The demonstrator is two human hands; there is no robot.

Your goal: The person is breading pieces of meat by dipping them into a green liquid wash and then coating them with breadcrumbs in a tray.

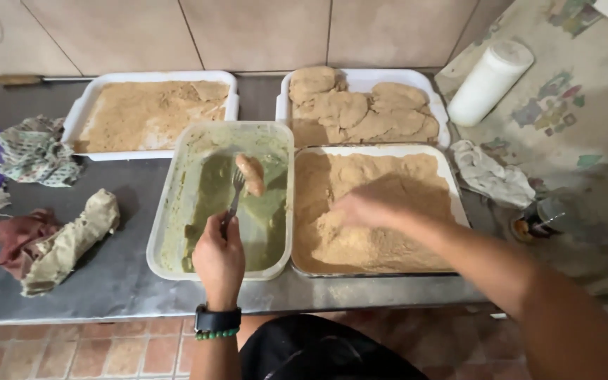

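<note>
Over the green tub, the left hand grips a fork lifting a cutlet; at 3 o'clock, the right hand, seemingly spread flat, presses crumbs.

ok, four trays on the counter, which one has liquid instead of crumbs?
The near-left tray: it holds greenish liquid. The left hand holds a fork over it.

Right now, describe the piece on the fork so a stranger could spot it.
On the grey steel counter, find the translucent tub of greenish batter. Above it, the left hand lifts a metal fork carrying an oblong tan cutlet, the only uncrumbed piece.
</note>
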